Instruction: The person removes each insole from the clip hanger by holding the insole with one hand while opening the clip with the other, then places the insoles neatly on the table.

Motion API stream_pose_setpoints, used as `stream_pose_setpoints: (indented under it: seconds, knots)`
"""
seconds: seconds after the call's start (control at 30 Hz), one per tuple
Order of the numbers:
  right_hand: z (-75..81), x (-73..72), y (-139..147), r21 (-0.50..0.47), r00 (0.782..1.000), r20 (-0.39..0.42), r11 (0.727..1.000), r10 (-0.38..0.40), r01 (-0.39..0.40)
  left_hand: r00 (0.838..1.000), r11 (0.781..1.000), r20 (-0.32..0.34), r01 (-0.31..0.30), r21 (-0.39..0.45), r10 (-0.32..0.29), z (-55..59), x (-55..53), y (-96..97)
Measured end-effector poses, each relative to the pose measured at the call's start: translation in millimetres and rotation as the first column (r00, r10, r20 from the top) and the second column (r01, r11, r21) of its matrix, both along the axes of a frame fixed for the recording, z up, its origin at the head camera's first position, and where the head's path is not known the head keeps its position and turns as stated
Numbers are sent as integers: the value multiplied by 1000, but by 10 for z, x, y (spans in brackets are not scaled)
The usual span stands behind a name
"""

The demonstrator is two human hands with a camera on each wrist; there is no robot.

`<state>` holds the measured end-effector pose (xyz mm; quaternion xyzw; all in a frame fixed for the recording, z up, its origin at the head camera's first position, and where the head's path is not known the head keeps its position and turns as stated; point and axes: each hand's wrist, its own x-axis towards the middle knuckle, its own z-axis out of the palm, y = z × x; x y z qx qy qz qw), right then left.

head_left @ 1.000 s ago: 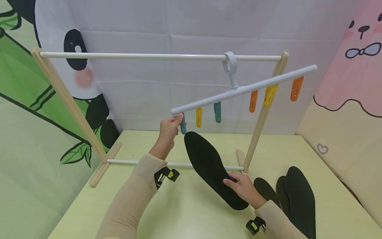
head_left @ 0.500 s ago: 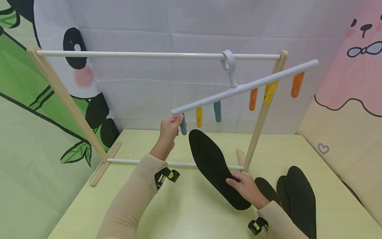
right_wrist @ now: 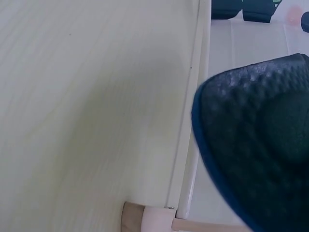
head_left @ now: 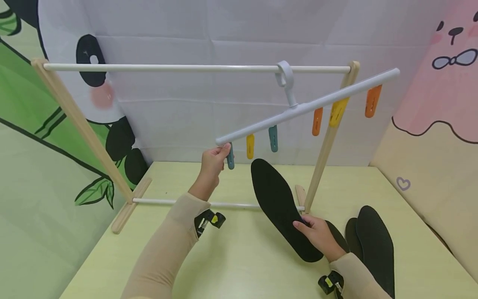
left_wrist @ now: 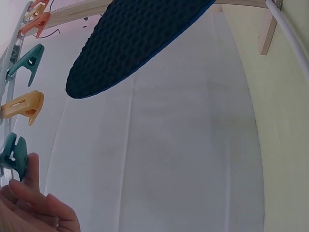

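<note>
My left hand (head_left: pixel 213 166) pinches the teal clip (head_left: pixel 230 156) at the low left end of a white hanger (head_left: pixel 306 108). That hanger hooks over the rack's top rod and tilts, right end up. In the left wrist view, fingers touch the same teal clip (left_wrist: pixel 18 155). My right hand (head_left: pixel 317 234) grips a black insole (head_left: pixel 278 199) near its lower end, thumb on its flat face. The insole's upper end stands right of the pinched clip, apart from it. Its dimpled side (left_wrist: pixel 125 48) shows in the left wrist view; the right hand is out of the right wrist view.
Yellow (head_left: pixel 250 146), teal (head_left: pixel 273 138) and orange clips (head_left: pixel 317 121) hang along the hanger. A wooden rack (head_left: pixel 84 124) with white rods stands on the table (head_left: pixel 224 265). More black insoles (head_left: pixel 375 245) lie at the right, partly behind the right arm.
My right hand has moved right with the insole, widening its distance from the pinched clip. The hanger's right end has risen slightly. The left hand keeps its pinch, almost unmoved.
</note>
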<state>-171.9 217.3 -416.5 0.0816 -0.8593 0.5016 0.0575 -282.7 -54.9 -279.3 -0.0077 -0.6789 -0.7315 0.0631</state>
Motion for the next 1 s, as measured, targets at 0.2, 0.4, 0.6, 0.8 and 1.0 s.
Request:
stream_pose_setpoints:
  seconds: [0.2, 0.4, 0.6, 0.8, 1.0]
  knots:
    - [-18, -11, 22, 4, 1000, 8, 1000, -26, 26, 1000, 1000, 5, -2, 1, 2, -24, -12, -13]
    - [-14, -6, 40, 2, 999, 15, 1000, -30, 30, 1000, 1000, 5, -4, 0, 4, -29, -12, -11]
    - [-3, 9, 81, 18, 999, 17, 999, -44, 43, 1000, 1000, 2, -5, 5, 5, -43, -27, -20]
    - [17, 23, 127, 24, 996, 46, 997, -72, 71, 1000, 1000, 7, 5, 6, -5, -37, -26, -30]
    - [15, 27, 160, 27, 992, 51, 993, -115, 114, 1000, 1000, 11, 14, 2, -14, -35, -39, -43]
